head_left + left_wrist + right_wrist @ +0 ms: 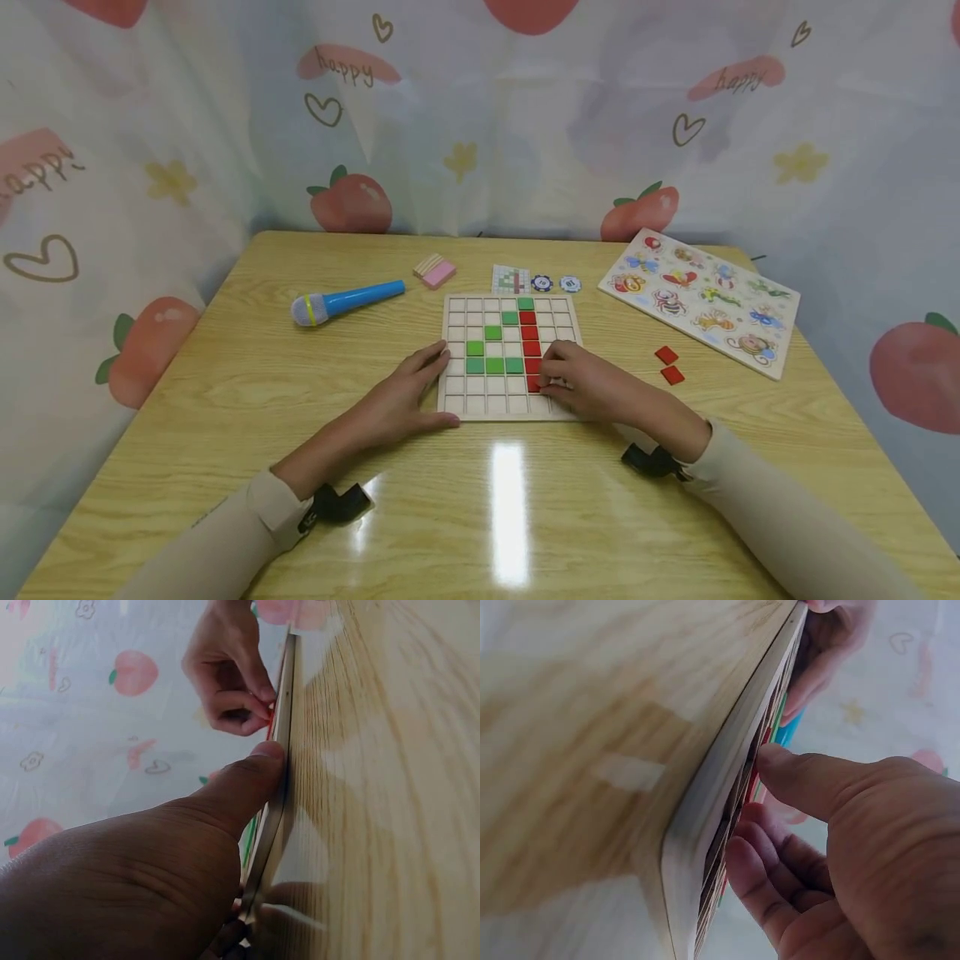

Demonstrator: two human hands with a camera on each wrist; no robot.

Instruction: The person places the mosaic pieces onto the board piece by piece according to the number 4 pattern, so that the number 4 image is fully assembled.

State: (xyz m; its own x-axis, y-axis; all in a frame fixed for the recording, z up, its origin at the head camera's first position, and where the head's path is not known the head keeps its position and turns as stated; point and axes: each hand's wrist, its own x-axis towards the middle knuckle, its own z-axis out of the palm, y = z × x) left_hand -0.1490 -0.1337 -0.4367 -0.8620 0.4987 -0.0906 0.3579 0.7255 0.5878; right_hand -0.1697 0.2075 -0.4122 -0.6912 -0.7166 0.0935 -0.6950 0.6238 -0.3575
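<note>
My left hand [405,398] lies flat on the grid board [512,357] at its 9 o'clock edge, fingers loose. My right hand [588,385] pinches a red tile [534,383] at the board's 5 o'clock. I think a shaky push could tip the tile out of its square.

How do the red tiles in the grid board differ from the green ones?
The red tiles run in one straight column down the grid board, while the green tiles form a diagonal step and a row. The right hand pinches the lowest red tile; no hand touches a green one, though the left hand rests at the board's left edge. Two more red tiles lie loose on the table; no green ones do. Both are flat squares of like size.
</note>
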